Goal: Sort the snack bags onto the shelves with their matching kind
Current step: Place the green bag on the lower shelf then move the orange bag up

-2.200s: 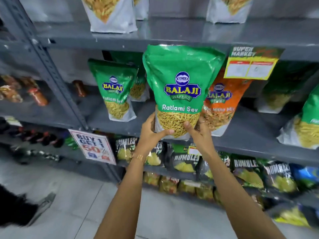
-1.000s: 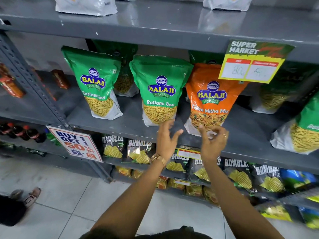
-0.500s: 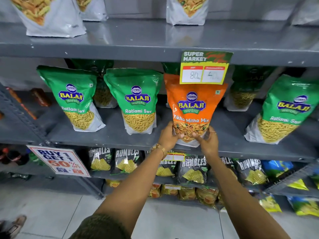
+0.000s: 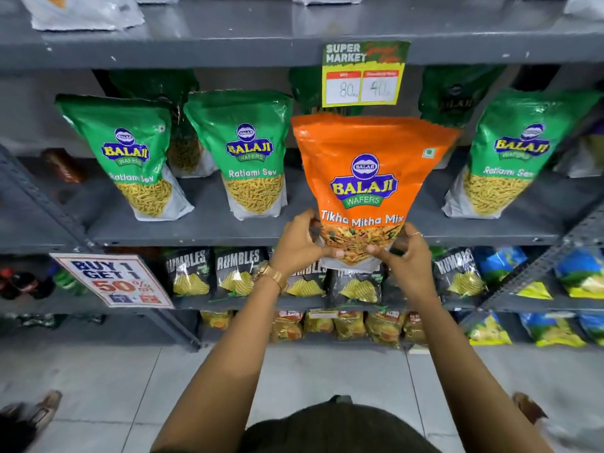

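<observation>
An orange Tikha Mitha Mix bag [image 4: 372,171] is held upright in front of the middle shelf [image 4: 209,232], its base off the shelf edge. My left hand [image 4: 302,243] grips its lower left corner and my right hand [image 4: 405,253] grips its lower right corner. Green Ratlami Sev bags stand on the same shelf: one at far left [image 4: 130,155], one beside it [image 4: 248,152], one at right [image 4: 516,152]. More green bags stand behind in shadow.
A yellow price tag [image 4: 362,73] hangs from the upper shelf just above the orange bag. Black Rumbles chip bags [image 4: 238,273] fill the shelf below. A "Buy 1 Get 1" sign [image 4: 111,279] sits at lower left. White-bottomed bags [image 4: 85,11] stand on the top shelf.
I set the green Ratlami Sev bag on the shelf and let go, then took the orange bag in both hands. It has since come forward off the shelf, toward me.
</observation>
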### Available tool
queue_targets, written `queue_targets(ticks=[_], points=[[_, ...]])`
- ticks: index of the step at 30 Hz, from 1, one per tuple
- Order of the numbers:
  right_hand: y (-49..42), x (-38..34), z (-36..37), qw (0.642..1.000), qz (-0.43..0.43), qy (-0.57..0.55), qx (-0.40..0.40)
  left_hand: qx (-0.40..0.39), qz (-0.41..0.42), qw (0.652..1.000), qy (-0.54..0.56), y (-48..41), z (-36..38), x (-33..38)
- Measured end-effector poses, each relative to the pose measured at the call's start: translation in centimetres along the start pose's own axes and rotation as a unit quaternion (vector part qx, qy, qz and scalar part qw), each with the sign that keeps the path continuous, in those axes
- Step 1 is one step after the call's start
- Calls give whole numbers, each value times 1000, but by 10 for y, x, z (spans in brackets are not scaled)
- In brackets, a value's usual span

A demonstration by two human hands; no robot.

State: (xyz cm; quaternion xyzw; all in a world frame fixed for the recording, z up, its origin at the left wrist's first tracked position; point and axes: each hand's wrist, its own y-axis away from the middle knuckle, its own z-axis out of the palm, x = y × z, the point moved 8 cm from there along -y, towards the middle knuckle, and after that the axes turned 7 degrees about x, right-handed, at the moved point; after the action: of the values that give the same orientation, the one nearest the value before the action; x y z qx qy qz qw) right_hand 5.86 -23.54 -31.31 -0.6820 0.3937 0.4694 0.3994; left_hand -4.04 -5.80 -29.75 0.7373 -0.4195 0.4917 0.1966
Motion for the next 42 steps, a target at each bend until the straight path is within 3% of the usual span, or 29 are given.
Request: queue_targets(ticks=[5, 11, 19, 31, 42], points=[[8, -76, -29, 997, -77, 7, 10, -5, 104, 993, -58, 11, -48, 78], [-9, -174, -52, 980, -190, -8, 58, 26, 218, 974, -54, 1, -102, 191], [-56, -284, -72, 951, -292, -28, 101, 108, 301, 946, -53, -37, -146, 276], [-175, -300, -35, 965, -242, -53, 82, 169, 244, 950, -99, -130, -145, 285], [-217, -301, 3, 979, -199, -5, 54, 167, 176, 970, -20, -174, -154, 264]])
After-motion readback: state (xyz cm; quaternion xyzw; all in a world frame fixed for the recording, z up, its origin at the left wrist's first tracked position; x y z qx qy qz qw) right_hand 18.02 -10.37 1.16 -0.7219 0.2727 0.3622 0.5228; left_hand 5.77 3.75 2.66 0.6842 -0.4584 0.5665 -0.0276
